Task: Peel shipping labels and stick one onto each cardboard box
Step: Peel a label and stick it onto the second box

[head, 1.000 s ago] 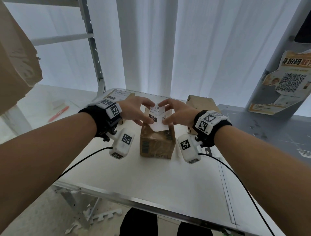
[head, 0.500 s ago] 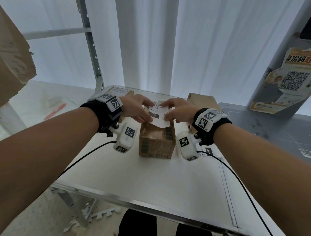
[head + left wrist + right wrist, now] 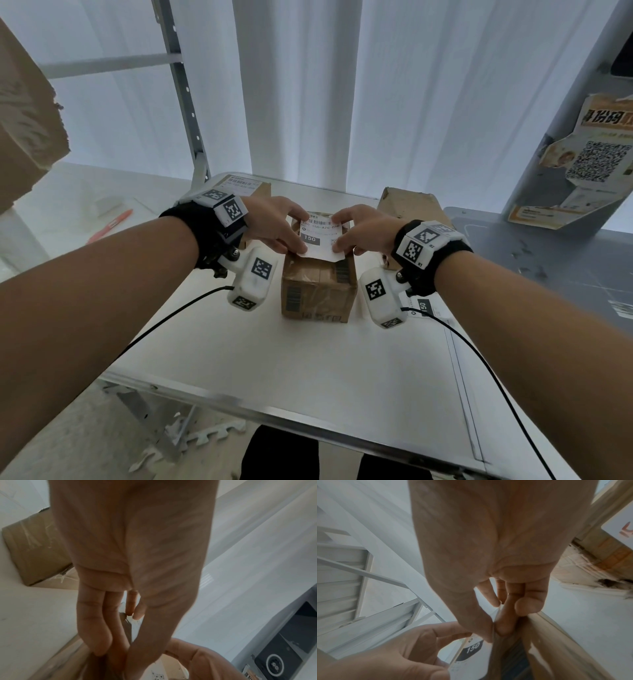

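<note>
A small taped cardboard box (image 3: pixel 317 294) stands in the middle of the white table (image 3: pixel 274 359). A white shipping label (image 3: pixel 320 240) marked "150" lies tilted over its top, near edge lifted. My left hand (image 3: pixel 303 234) pinches the label's left edge and my right hand (image 3: pixel 337 233) pinches its right edge. In the right wrist view, thumb and fingers (image 3: pixel 493 628) pinch the label (image 3: pixel 471 649) beside the box (image 3: pixel 556 642). In the left wrist view, the fingers (image 3: pixel 96 635) reach down to the box top. A labelled box (image 3: pixel 245 186) stands back left, a bare box (image 3: pixel 411 205) back right.
A sheet of labels (image 3: pixel 424 306) lies under my right wrist. A red pen (image 3: pixel 109 226) lies far left, with a large torn cardboard piece (image 3: pixel 24 120) above it. A grey surface (image 3: pixel 548 267) adjoins on the right, with a QR poster (image 3: pixel 596 161). A metal rack upright (image 3: pixel 185 96) stands behind.
Both hands have lowered the label from upright above the box down toward its top, and it now lies flatter over it.
</note>
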